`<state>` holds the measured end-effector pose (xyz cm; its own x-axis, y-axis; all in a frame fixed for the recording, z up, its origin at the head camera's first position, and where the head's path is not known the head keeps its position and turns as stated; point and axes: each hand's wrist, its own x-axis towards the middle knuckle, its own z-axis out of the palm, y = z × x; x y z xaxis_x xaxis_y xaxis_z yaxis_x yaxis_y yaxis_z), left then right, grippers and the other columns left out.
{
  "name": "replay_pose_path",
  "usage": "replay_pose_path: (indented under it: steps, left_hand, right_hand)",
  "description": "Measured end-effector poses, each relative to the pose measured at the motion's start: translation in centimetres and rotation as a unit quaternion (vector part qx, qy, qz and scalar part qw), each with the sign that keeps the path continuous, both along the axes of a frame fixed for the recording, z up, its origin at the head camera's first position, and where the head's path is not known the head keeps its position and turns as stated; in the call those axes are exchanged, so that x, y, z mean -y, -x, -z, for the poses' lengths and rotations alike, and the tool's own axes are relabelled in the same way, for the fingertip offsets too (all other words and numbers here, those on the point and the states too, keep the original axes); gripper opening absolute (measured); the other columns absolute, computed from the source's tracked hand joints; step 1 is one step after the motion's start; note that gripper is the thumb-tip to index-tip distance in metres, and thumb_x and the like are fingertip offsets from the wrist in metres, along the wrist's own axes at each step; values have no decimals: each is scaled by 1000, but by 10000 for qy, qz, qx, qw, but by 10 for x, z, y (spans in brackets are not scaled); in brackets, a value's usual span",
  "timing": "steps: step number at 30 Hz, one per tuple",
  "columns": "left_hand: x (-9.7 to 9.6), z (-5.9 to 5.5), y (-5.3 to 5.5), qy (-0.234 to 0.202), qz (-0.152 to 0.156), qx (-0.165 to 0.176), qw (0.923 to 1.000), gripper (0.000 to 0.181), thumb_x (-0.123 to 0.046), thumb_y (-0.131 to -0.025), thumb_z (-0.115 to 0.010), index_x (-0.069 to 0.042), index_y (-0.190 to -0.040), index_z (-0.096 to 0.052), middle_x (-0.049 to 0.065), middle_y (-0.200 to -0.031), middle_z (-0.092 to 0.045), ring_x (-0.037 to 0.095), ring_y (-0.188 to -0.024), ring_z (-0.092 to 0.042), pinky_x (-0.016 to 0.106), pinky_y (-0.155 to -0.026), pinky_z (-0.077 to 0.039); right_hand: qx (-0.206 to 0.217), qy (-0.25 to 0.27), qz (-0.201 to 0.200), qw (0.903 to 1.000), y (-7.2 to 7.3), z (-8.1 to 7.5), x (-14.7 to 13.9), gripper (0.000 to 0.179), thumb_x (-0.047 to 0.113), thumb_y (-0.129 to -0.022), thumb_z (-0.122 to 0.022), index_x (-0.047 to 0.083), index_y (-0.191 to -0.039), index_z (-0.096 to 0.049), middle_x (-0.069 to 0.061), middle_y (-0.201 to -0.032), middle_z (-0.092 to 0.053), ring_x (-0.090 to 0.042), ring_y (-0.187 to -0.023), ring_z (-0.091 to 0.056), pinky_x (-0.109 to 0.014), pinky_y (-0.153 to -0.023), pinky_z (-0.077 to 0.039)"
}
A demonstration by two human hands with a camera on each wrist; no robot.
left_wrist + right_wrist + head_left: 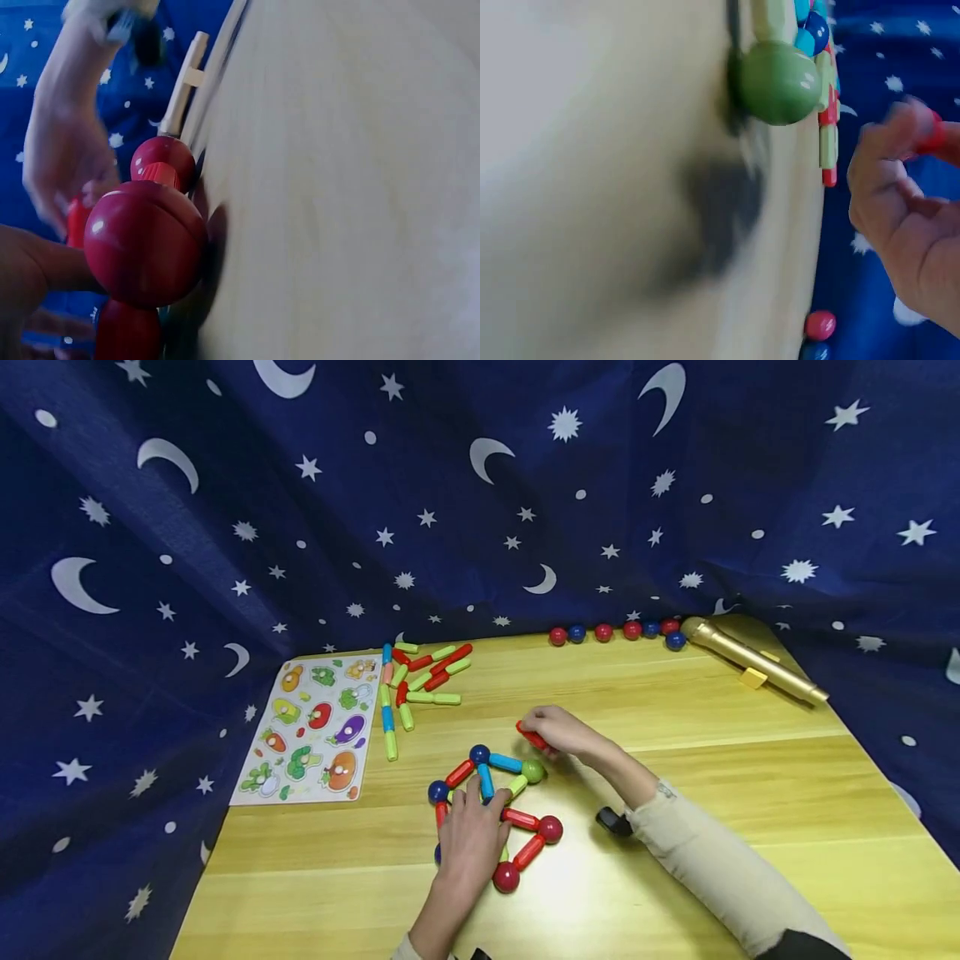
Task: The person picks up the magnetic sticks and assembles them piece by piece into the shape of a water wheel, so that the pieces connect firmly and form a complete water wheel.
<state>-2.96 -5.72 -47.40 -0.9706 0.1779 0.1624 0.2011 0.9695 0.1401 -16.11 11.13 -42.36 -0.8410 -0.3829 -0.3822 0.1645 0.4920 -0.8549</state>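
My right hand (566, 731) pinches a red magnetic rod (531, 735) between thumb and fingertips, raised above the table, just beyond the green ball (533, 771). In the right wrist view the rod (931, 133) is mostly covered by the fingers. My left hand (471, 835) rests with spread fingers over a flat figure of magnetic rods and balls. Part of that figure is hidden beneath the palm. Its visible pieces include a blue ball (480, 754), a blue rod (506, 762), and a red triangle side ending in red balls (551, 829).
Loose red, green and blue rods (435, 677) lie at the back left, beside a vegetable puzzle board (251, 781). Several red and blue balls (603, 632) line the back edge. A gold microphone (757, 662) lies at the back right, near a yellow block (753, 677).
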Motion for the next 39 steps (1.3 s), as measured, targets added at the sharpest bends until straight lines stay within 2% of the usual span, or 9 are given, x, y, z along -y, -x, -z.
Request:
replay_pose_path:
  steps: [2, 5, 9, 13, 21, 26, 31, 36, 39]
  left_hand:
    - [-1, -1, 1, 190, 149, -75, 9997, 31, -32, -79, -79, -32, -109, -71, 11, -130, -59, 27, -96, -57, 33, -62, -47]
    - [0, -2, 3, 457, 361, -80, 9983, 26, -33, -81, -78, -32, -106, -74, 5, -130, -62, 26, -103, -58, 37, -70, -47]
    - [1, -4, 4, 590, 435, 43, 9973, 26, -37, -80, -78, -32, -105, -75, 0, -121, -68, 22, -105, -60, 39, -75, -48]
    - [0, -5, 3, 563, 466, 92, 9973, 27, -37, -79, -79, -28, -104, -77, -1, -116, -70, 22, -100, -60, 37, -72, -47]
    - [-3, -1, 1, 479, 567, -4, 9972, 27, -31, -75, -82, -22, -100, -78, 3, -113, -68, 25, -93, -56, 34, -66, -49]
    - [-3, 1, 1, 407, 626, 109, 9971, 30, -28, -75, -82, -16, -102, -77, 7, -119, -65, 26, -94, -54, 34, -70, -51]
    - [-1, 3, 1, 317, 686, 219, 9969, 34, -30, -71, -85, -11, -98, -76, 6, -119, -65, 26, -94, -55, 34, -75, -52]
    - [-2, 3, 1, 170, 680, 233, 9973, 31, -30, -70, -86, -14, -95, -76, 6, -113, -66, 25, -92, -54, 34, -76, -52]
    - [-4, 2, 2, 193, 656, 262, 9973, 31, -30, -71, -85, -18, -98, -77, 9, -119, -65, 26, -96, -55, 36, -77, -52]
  right_hand:
    - [309, 430, 178, 9984, -15, 6, -17, 31, 15, -98, -46, -9, -117, -53, -4, -74, -54, -13, -58, -54, -33, -59, -55]
    - [477, 649, 329, 9962, -35, 14, -29, 34, 9, -96, -51, -12, -123, -49, -10, -85, -60, -16, -67, -62, -38, -69, -59]
    - [373, 409, 539, 9970, -55, 23, -28, 31, 8, -91, -61, -8, -117, -57, -12, -85, -65, -17, -66, -64, -39, -67, -59]
    - [245, 103, 762, 9967, -66, 31, -22, 24, 10, -87, -69, -4, -106, -65, -9, -77, -67, -16, -61, -64, -36, -62, -58]
    - [272, -231, 899, 9953, -71, 35, -18, 17, 10, -83, -74, -2, -94, -70, -6, -70, -68, -14, -59, -64, -32, -58, -58]
    - [338, -388, 700, 9962, -70, 33, -16, 13, 8, -82, -74, -2, -89, -71, -7, -67, -67, -12, -56, -64, -31, -56, -57]
    - [415, -246, 422, 9979, -71, 36, -16, 13, 9, -80, -75, -1, -87, -72, -5, -66, -68, -9, -55, -62, -28, -54, -57]
    - [525, -141, 576, 9969, -72, 40, -17, 15, 10, -79, -75, -2, -88, -71, -7, -66, -68, -9, -52, -62, -27, -52, -56]
    - [587, -135, 724, 9956, -73, 41, -18, 16, 10, -80, -75, -1, -89, -70, -8, -68, -68, -10, -52, -61, -28, -52, -56]
